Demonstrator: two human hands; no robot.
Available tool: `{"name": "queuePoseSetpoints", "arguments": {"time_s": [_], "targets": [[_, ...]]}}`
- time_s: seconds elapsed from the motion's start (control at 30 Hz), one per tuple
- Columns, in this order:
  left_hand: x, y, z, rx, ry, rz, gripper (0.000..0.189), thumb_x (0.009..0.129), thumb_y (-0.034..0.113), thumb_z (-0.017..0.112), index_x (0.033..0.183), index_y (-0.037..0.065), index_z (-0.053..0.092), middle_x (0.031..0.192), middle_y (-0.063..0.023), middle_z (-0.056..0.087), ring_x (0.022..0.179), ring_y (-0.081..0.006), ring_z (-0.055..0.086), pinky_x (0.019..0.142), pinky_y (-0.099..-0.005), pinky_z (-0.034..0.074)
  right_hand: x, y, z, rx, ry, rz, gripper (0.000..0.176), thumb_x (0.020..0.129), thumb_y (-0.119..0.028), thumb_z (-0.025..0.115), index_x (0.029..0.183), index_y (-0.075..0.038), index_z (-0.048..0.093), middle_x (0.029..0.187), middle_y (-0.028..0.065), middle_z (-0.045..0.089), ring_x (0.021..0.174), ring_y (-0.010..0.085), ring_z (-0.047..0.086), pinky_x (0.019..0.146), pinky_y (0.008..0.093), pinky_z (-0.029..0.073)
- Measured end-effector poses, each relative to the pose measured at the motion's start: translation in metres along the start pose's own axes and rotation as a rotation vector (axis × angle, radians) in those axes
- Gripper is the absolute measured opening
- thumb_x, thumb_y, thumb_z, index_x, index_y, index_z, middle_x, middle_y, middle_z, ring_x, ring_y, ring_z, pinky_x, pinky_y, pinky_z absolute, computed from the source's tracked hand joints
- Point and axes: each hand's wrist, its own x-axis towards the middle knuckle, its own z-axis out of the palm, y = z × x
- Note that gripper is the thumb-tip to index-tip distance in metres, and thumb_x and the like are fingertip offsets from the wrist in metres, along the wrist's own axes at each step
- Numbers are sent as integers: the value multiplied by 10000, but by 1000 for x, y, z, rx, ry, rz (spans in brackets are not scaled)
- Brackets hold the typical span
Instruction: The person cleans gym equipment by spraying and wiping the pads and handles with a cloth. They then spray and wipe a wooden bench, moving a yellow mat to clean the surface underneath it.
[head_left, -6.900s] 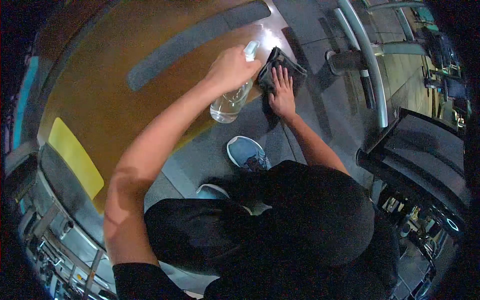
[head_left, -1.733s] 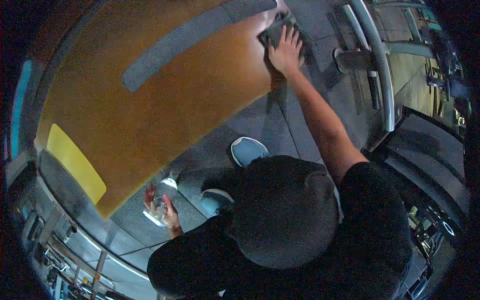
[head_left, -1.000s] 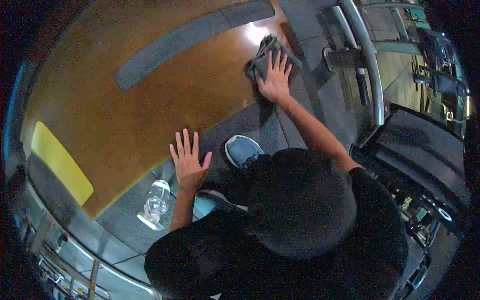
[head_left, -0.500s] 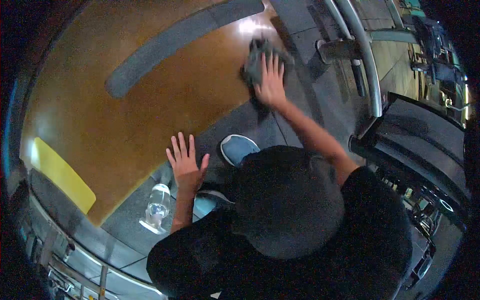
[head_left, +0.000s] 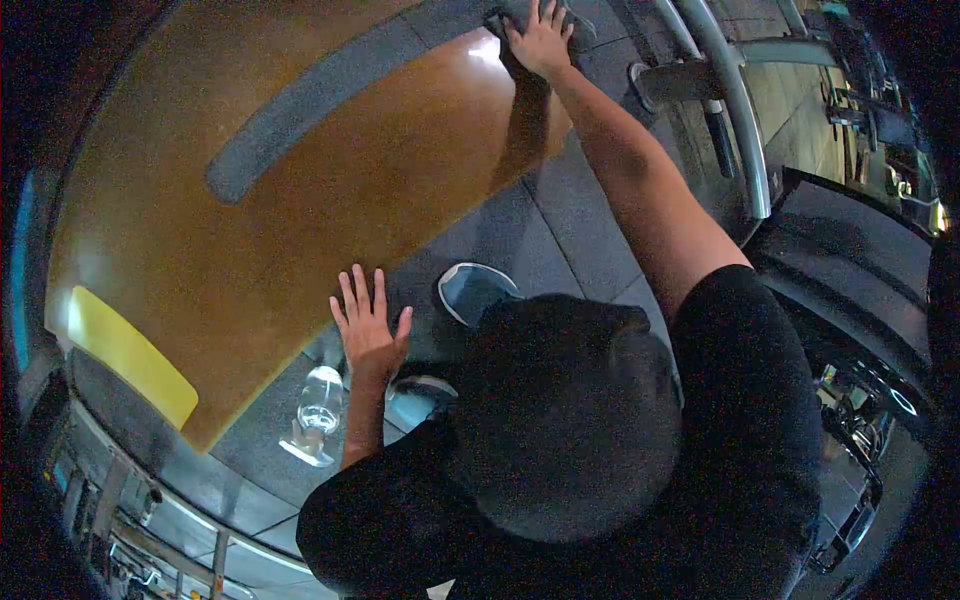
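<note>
My left hand point(head_left: 368, 325) is open, its fingers spread, resting at the edge of a glossy brown surface point(head_left: 300, 260). Beside its wrist, a clear spray bottle point(head_left: 320, 402) lies on the grey tiles, holding some liquid. Stretched far forward, my right hand point(head_left: 541, 42) presses a dark cloth point(head_left: 578, 30) against the surface, fingers spread over it. The cloth is bunched under the palm and partly hidden by the hand. It sits where the brown area's upper right corner meets a curved dark grey band point(head_left: 330, 110).
Metal tubes point(head_left: 735, 120) of a frame stand at the right, near a black machine point(head_left: 850, 235). A yellow strip point(head_left: 135, 355) marks the lower left of the brown area. Shoes point(head_left: 478, 293) are close behind its edge, on grey tiles point(head_left: 545, 225). A capped head point(head_left: 570, 420) covers the lower middle.
My right hand has moved forward with the cloth, from the brown area's right edge to its upper corner, and the arm is straighter. My left hand stays in place.
</note>
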Motion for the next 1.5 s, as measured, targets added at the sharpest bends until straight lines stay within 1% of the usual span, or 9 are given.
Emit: {"name": "queuePoseSetpoints", "arguments": {"time_s": [0.07,0.27,0.37,0.63,0.7,0.83,1.1,1.23,1.5], "targets": [[-1,1,1,7,19,8,748,983,477,585,1585,84,376,1684,-206,222,1566,-411,158,1235,-626,134,-11,12,14,17,228,-189,875,993,-468,551,1618,4,161,1641,331,201,1514,521,200,1204,661,190],[-3,4,-6,-13,22,-16,757,976,467,594,1588,84,367,1688,-207,205,1570,-405,145,1241,-621,108,-232,18,-51,67,-181,-261,1079,796,-207,725,1625,28,75,1658,337,100,1567,475,36,1260,584,116],[-5,5,-13,-29,-19,-15,761,971,467,600,1588,86,369,1686,-207,210,1569,-404,147,1241,-621,114,-259,14,-63,91,-231,-257,1100,779,-200,738,1627,25,75,1659,335,103,1567,478,33,1263,579,107],[-3,-4,-4,-55,-51,10,788,964,440,614,1607,91,321,1701,-202,166,1579,-411,104,1232,-646,114,-10,-6,-3,37,261,-357,848,1006,-423,552,1620,6,155,1651,326,165,1544,492,136,1234,612,181],[-4,-3,-4,-57,-51,15,793,961,445,617,1606,90,322,1698,-207,171,1576,-417,111,1229,-650,120,38,-19,-2,110,124,-191,875,986,-455,551,1605,44,185,1645,348,148,1523,526,151,1232,611,170],[-3,-4,-3,-38,-22,22,799,959,450,619,1605,89,321,1692,-213,187,1568,-426,138,1223,-656,133,31,-23,9,58,161,-173,849,1000,-484,522,1620,-7,194,1662,301,167,1537,483,164,1237,603,170],[-6,0,-8,-66,3,3,766,962,444,614,1595,101,353,1694,-197,195,1571,-410,145,1230,-640,132,-259,-59,-58,30,-308,-392,1119,772,-249,765,1643,-36,95,1683,281,112,1574,449,49,1259,602,72],[-4,-2,-11,-72,-26,17,763,966,440,611,1595,95,352,1697,-195,185,1574,-407,133,1232,-636,127,-250,-66,-71,68,-339,-470,1124,775,-300,762,1643,-36,98,1686,279,96,1573,457,43,1250,626,62],[-3,-2,-9,-78,-10,27,773,950,421,639,1594,100,358,1690,-196,206,1570,-398,150,1226,-639,149,-20,-66,9,47,216,-261,810,1003,-518,492,1655,-164,168,1690,246,146,1560,462,108,1219,682,102]]}}
